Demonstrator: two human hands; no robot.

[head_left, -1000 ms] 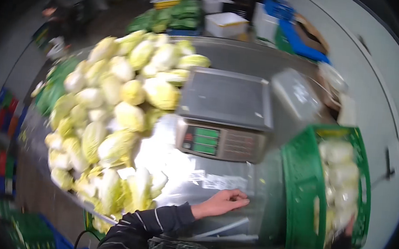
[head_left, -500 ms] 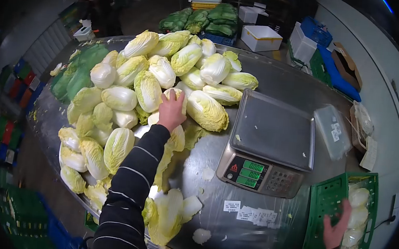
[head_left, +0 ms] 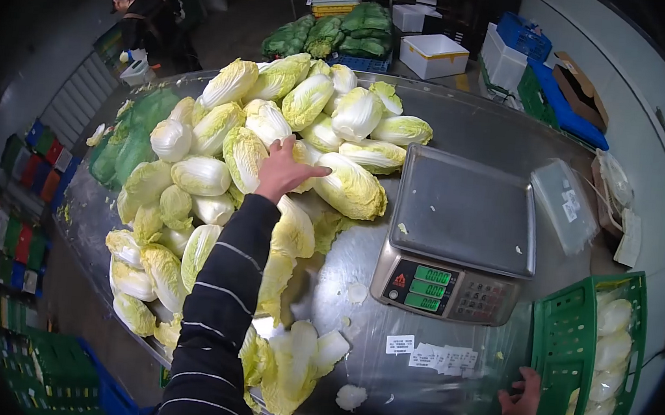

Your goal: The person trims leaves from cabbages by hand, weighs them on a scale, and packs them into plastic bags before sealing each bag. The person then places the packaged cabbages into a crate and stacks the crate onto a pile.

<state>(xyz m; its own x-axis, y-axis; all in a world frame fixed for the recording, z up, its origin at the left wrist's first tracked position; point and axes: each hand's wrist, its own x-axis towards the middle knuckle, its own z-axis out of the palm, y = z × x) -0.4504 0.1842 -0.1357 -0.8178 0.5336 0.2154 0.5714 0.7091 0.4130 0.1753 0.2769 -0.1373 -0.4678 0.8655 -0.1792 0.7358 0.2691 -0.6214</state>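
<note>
Head | green crate (head_left: 563, 338): wrapped cabbages (head_left: 611, 350) | white box (head_left: 432, 64): open-topped

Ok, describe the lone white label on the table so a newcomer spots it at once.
On the shiny metal table stands the grey digital scale with green displays. In front of it lies a small white rectangular label with black print. It lies apart, just left of the overlapping white labels.

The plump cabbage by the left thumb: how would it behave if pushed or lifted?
The plump cabbage would probably rock or roll a little, being rounded, though neighbouring cabbages could stop it. It looks tightly packed, so likely firm and fairly heavy. Its outer leaves may tear: loose leaves lie on the table.
</note>
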